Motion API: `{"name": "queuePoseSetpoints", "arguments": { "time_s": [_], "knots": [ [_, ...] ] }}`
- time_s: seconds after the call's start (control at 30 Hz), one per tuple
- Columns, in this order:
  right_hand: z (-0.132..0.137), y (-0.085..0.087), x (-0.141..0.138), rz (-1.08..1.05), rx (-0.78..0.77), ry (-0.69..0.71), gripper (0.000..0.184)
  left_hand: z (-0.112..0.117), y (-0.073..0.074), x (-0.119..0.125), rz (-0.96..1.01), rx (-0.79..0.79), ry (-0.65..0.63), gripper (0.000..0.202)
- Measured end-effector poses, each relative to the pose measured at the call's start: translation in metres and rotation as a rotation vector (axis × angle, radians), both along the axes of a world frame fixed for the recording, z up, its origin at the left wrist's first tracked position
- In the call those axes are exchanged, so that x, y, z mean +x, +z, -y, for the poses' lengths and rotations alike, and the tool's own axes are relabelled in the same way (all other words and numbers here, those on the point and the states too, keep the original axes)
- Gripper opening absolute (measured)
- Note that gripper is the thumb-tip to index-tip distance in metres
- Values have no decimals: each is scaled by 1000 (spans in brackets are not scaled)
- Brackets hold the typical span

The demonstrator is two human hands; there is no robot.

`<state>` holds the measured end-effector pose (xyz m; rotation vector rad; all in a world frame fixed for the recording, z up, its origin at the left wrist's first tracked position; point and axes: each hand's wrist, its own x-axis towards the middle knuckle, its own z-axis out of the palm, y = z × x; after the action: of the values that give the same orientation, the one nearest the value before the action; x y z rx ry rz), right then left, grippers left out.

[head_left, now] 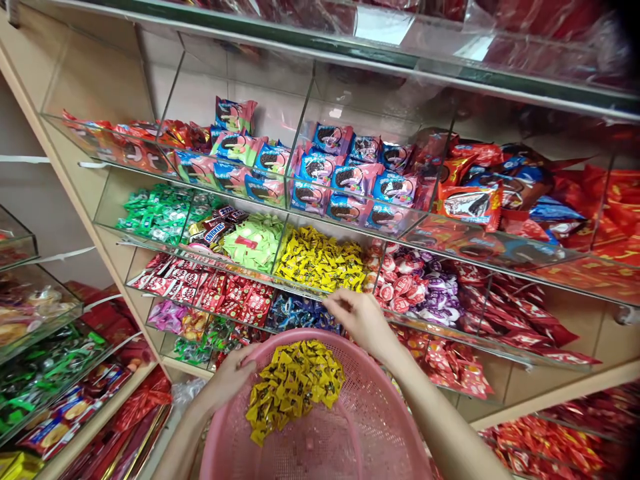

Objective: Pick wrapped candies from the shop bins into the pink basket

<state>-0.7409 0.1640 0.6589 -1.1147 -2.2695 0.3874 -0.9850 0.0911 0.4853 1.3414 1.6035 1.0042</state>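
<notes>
A pink plastic basket [370,427] sits low in front of me with a heap of yellow wrapped candies [293,387] in it. My left hand [231,377] grips the basket's near-left rim, fingers curled over the edge. My right hand [361,321] hovers above the basket's far rim, fingers bent and slightly apart, just below the clear bin of the same yellow candies [320,260]. I cannot make out anything between its fingers.
Tilted clear acrylic bins fill the wooden shelves: sandwich-cookie packs [345,180] on top, green sweets [155,213], chocolate bars [215,233], red-and-white wafer packs [200,287], blue candies [295,313], red and purple sweets [415,287]. More bins stand at left [35,320].
</notes>
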Motion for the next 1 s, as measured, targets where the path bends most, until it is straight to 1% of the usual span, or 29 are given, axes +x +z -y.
{"name": "queuePoseSetpoints", "arguments": {
  "time_s": [0.03,0.1,0.17,0.27,0.37,0.43,0.5,0.57,0.67,0.77,0.83,0.87,0.9,0.93,1.0],
  "knots": [
    [-8,8,-5,-22,45,-12,28,1,0,0,5,3,-8,51],
    [-30,15,-15,-14,104,-67,20,2,1,1,15,5,2,49],
    [-53,14,-23,66,92,-140,16,3,3,2,27,6,32,49],
    [-80,5,-31,191,-13,-216,22,5,8,4,26,-1,67,49],
    [-93,-4,-34,193,-88,-215,30,5,10,5,5,-11,77,50],
    [-96,-6,-35,160,-108,-191,29,5,9,5,-11,-21,77,50],
    [-96,-6,-35,130,-111,-183,23,5,6,3,-18,-17,53,49],
    [-96,-2,-34,103,-103,-194,18,3,3,2,-29,5,1,49],
    [-89,9,-27,53,-55,-215,16,1,-1,0,-68,22,-38,52],
    [-67,23,-17,-28,81,-217,18,1,0,0,-74,18,-56,54],
    [-44,29,-10,-94,164,-158,19,1,3,1,-59,0,-38,54],
    [-32,29,-8,-122,172,-101,20,2,4,2,-51,-15,-12,54],
    [-21,26,-6,-143,150,-34,20,2,6,3,-43,-28,14,54],
    [-10,21,-5,-153,105,28,20,2,7,3,-34,-38,34,54],
    [3,4,-7,-117,-13,107,19,3,8,4,-13,-40,47,55]
  ]
}}
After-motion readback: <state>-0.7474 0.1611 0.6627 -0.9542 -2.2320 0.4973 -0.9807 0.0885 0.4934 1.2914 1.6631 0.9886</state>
